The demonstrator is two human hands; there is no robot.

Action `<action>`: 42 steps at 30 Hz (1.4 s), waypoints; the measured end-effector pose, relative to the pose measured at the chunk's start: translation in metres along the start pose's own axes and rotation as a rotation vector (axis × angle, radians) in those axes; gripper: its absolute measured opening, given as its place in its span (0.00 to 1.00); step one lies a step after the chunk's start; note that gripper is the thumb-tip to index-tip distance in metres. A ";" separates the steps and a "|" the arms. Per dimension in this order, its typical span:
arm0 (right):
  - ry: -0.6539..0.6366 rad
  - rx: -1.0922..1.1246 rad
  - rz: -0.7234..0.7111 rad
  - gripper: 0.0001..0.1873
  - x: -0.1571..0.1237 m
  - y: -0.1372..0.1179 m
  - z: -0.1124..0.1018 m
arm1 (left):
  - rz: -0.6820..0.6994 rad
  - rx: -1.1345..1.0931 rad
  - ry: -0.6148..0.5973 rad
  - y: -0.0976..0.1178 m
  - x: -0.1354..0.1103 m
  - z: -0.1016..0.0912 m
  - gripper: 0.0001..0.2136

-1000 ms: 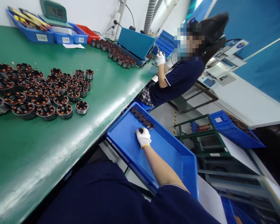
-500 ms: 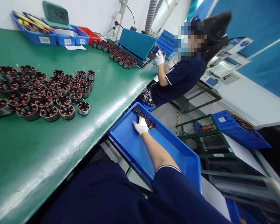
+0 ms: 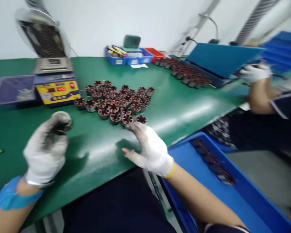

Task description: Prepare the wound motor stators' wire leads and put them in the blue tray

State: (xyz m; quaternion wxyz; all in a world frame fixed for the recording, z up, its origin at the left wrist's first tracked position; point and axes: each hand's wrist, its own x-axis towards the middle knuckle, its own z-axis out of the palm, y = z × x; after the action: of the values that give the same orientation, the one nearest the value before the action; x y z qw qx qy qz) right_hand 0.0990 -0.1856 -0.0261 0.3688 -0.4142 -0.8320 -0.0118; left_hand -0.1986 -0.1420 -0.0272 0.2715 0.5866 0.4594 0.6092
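My left hand [image 3: 46, 147], in a white glove, is closed round a round metal motor stator [image 3: 61, 120] held above the green table [image 3: 94, 155]. My right hand [image 3: 149, 147], also gloved, hovers open over the table's near edge with fingers spread, just in front of a cluster of several copper-wound stators [image 3: 116, 102]. Nothing is in the right hand. The picture is smeared by motion.
A yellow-fronted control box [image 3: 57, 90] with a fan above stands at the back left. A blue tray [image 3: 208, 181] with a row of stators sits below the table at right. A co-worker's gloved hand [image 3: 254, 72] works at far right. Blue bins [image 3: 128, 58] line the wall.
The view swung left from the blue tray to the table. My right hand left the tray and came up over the table edge; my left hand came into view holding a stator.
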 end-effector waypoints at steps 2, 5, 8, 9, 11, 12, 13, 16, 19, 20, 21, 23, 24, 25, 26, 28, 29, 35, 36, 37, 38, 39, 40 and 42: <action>-0.122 -0.052 -0.077 0.40 0.049 -0.011 0.024 | 0.054 -0.036 0.031 -0.004 0.000 -0.003 0.19; -0.279 -0.249 -0.001 0.36 0.097 -0.013 0.064 | -0.010 -0.059 0.133 -0.009 0.008 -0.003 0.18; -0.307 -0.425 0.123 0.29 0.114 -0.002 0.093 | -0.102 -0.092 0.219 -0.008 0.018 -0.005 0.18; -0.323 -0.458 0.138 0.27 0.115 0.001 0.098 | -0.116 -0.105 0.223 -0.007 0.021 -0.006 0.18; -0.363 -0.467 0.132 0.27 0.114 0.006 0.101 | -0.134 -0.118 0.199 -0.004 0.022 -0.007 0.17; -0.364 -0.432 0.122 0.27 0.112 0.005 0.100 | -0.156 -0.115 0.181 -0.002 0.022 -0.006 0.17; -0.342 -0.368 0.113 0.29 0.110 0.003 0.098 | -0.195 -0.108 0.158 0.001 0.021 -0.006 0.16; -0.219 -0.024 0.095 0.32 0.105 -0.015 0.087 | -0.502 -0.169 -0.003 0.008 0.014 -0.002 0.17; -0.199 0.309 0.048 0.34 0.103 -0.036 0.080 | -0.955 -0.466 -0.276 0.015 0.007 0.002 0.23; -0.181 0.373 0.031 0.35 0.102 -0.041 0.080 | -1.048 -0.572 -0.311 0.017 0.005 0.004 0.23; -0.144 0.415 0.025 0.36 0.102 -0.044 0.080 | -1.097 -0.657 -0.302 0.019 0.005 0.005 0.22; -0.035 0.451 0.066 0.38 0.101 -0.046 0.083 | -1.099 -0.760 -0.212 0.021 0.005 0.007 0.20; 0.010 0.456 0.095 0.36 0.099 -0.045 0.084 | -1.079 -0.793 -0.167 0.022 0.006 0.006 0.20; 0.038 0.457 0.120 0.33 0.098 -0.045 0.086 | -1.060 -0.818 -0.135 0.022 0.008 0.006 0.20; 0.051 0.455 0.134 0.28 0.096 -0.044 0.088 | -1.047 -0.841 -0.117 0.023 0.009 0.005 0.21; 0.066 0.447 0.107 0.17 0.092 -0.044 0.092 | -1.040 -0.881 -0.094 0.024 0.010 0.004 0.21; 0.077 0.443 0.085 0.11 0.091 -0.045 0.094 | -1.050 -0.895 -0.086 0.025 0.011 0.003 0.20; 0.078 0.464 0.067 0.05 0.099 -0.045 0.088 | -1.078 -0.957 -0.108 0.029 0.010 -0.002 0.12; 0.056 0.474 0.061 0.05 0.103 -0.044 0.082 | -1.075 -0.976 -0.114 0.029 0.010 -0.003 0.11; 0.023 0.474 0.040 0.05 0.108 -0.044 0.076 | -1.059 -0.992 -0.108 0.028 0.010 -0.004 0.11; -0.022 0.465 0.003 0.05 0.113 -0.045 0.069 | -1.029 -1.005 -0.087 0.026 0.009 -0.005 0.10; -0.078 0.448 -0.051 0.05 0.118 -0.048 0.061 | -0.986 -1.017 -0.049 0.023 0.009 -0.006 0.07; -0.140 0.429 -0.118 0.05 0.123 -0.051 0.053 | -0.943 -1.017 -0.004 0.019 0.008 -0.006 0.08; -0.261 0.391 -0.258 0.04 0.132 -0.061 0.038 | -0.929 -0.964 0.012 0.011 0.006 -0.006 0.16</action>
State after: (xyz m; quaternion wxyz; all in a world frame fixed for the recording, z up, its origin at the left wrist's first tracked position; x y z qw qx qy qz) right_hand -0.0176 -0.1237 0.0454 0.3270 -0.2234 -0.9049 0.1558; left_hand -0.2030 -0.1430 -0.0145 0.7348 0.1375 0.3423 0.5692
